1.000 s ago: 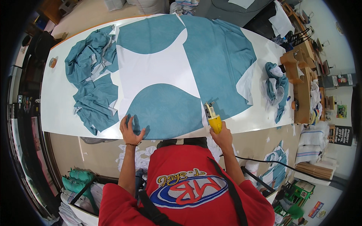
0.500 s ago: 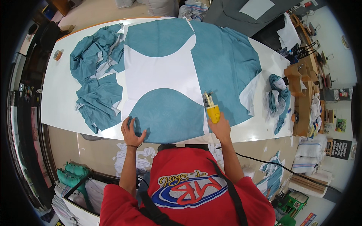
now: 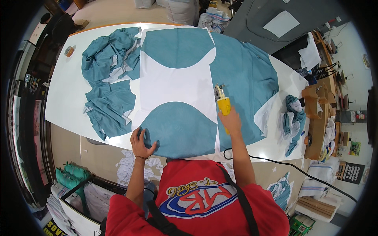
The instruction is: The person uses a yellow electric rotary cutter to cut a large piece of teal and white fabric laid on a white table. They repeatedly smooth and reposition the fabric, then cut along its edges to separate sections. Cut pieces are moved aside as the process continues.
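Observation:
A printed teal and white fabric sheet (image 3: 177, 128) lies flat in front of me, with curved teal shapes on its white middle. My left hand (image 3: 141, 145) rests on its near left corner, fingers spread. In my right hand (image 3: 232, 121) is a yellow handheld electric fabric cutter (image 3: 224, 105), gripped around its body. The cutter's metal head points away from me at the sheet's right edge, where the white strip meets more teal fabric (image 3: 244, 78). A black cord (image 3: 275, 161) trails off to the right.
Crumpled teal fabric pieces (image 3: 108, 102) lie on the white table (image 3: 63, 98) at left, near a tape roll (image 3: 69, 51). Another bundle (image 3: 292, 122) sits by the right edge. White scraps (image 3: 132, 169) litter the floor; a wooden shelf (image 3: 315, 133) stands at right.
My right hand has pushed the cutter farther away along the sheet's right edge. My left hand stays on the near left corner. The whole view has shifted slightly.

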Demonstrator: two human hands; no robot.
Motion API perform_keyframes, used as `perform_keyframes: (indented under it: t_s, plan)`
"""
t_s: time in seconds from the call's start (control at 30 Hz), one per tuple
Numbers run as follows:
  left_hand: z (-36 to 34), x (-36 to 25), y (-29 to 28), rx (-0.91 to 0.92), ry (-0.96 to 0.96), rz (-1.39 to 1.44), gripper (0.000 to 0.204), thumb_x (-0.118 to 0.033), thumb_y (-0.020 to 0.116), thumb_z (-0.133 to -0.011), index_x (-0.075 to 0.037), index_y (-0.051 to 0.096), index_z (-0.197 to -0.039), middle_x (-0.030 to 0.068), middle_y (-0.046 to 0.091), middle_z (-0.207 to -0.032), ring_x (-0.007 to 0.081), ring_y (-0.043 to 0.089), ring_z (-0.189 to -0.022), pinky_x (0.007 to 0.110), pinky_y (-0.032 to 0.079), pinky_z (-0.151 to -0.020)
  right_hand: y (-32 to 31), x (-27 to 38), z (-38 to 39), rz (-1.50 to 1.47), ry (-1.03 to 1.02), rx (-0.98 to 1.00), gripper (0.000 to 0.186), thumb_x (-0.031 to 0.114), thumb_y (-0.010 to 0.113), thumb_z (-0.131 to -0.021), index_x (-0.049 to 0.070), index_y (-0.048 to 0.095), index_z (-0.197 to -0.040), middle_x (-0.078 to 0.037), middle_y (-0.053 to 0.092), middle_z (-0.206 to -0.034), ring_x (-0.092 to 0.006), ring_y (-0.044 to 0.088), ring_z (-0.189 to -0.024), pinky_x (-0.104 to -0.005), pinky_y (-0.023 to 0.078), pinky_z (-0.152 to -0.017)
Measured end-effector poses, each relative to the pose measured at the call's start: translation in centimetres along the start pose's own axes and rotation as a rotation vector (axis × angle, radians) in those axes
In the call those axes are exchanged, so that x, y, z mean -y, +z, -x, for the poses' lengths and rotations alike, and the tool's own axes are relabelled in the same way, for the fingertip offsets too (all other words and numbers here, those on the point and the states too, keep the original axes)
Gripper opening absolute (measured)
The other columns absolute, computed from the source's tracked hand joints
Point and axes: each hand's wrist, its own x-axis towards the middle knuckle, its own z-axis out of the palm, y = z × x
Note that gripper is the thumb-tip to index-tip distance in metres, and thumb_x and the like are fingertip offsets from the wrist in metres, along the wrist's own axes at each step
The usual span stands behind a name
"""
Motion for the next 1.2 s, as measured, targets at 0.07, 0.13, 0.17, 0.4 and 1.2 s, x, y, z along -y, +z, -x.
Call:
perform_keyframes:
  t_s: [0.07,0.13,0.17,0.4,1.2]
  plan:
    - [0.0,-0.1,-0.1,-0.006,-0.005,0.009,0.076,-0.044,0.082,-0.074,-0.004,0.059,-0.135,0.0232,0.047,-0.146,0.0421,0.043,-0.136,0.053,0.035,-0.113,0.0,0.9,-1.6,-0.017,-0.011,-0.02,0.065,0.046,0.072,-0.083,0.005,0.054,-0.131,-0.027,0.068,-0.116,-0.0472,0.065,-0.112,-0.0557,0.053,-0.092]
    - [-0.1,-0.2,-0.1,-0.008,-0.01,0.007,0.076,-0.044,0.082,-0.074,-0.004,0.06,-0.135,0.0233,0.047,-0.145,0.0422,0.043,-0.135,0.053,0.036,-0.113,0.0,1.9,-3.3,-0.034,-0.017,-0.03,0.066,0.046,0.073,-0.081,0.004,0.056,-0.129,-0.027,0.069,-0.115,-0.0474,0.065,-0.112,-0.0553,0.054,-0.092]
    - [-0.1,-0.2,-0.1,-0.005,-0.012,0.001,0.076,-0.044,0.082,-0.074,-0.004,0.06,-0.135,0.0234,0.047,-0.145,0.0421,0.044,-0.135,0.054,0.036,-0.113,0.0,2.3,-4.2,-0.042,-0.016,-0.03,0.067,0.046,0.074,-0.081,0.004,0.056,-0.129,-0.027,0.069,-0.115,-0.0472,0.065,-0.112,-0.0551,0.053,-0.092]
    - [-0.1,-0.1,0.0,-0.007,-0.025,-0.016,0.076,-0.044,0.082,-0.073,-0.005,0.061,-0.134,0.0223,0.048,-0.145,0.0414,0.044,-0.135,0.053,0.036,-0.113,-0.5,5.0,-9.1,0.011,-0.05,-0.017,0.072,0.048,0.072,-0.083,0.006,0.052,-0.138,-0.025,0.065,-0.125,-0.0456,0.063,-0.117,-0.0542,0.052,-0.097]
    - [-14.9,-0.9,2.1,-0.565,-0.311,0.434,0.008,-0.005,0.062,-0.098,0.002,0.061,-0.101,0.0176,0.067,-0.102,0.0327,0.064,-0.092,0.038,0.051,-0.085,-2.4,-1.7,-8.1,-0.882,0.046,0.328,0.038,0.023,0.08,-0.082,0.002,0.068,-0.113,-0.007,0.067,-0.095,-0.0197,0.065,-0.08,-0.0366,0.052,-0.068]
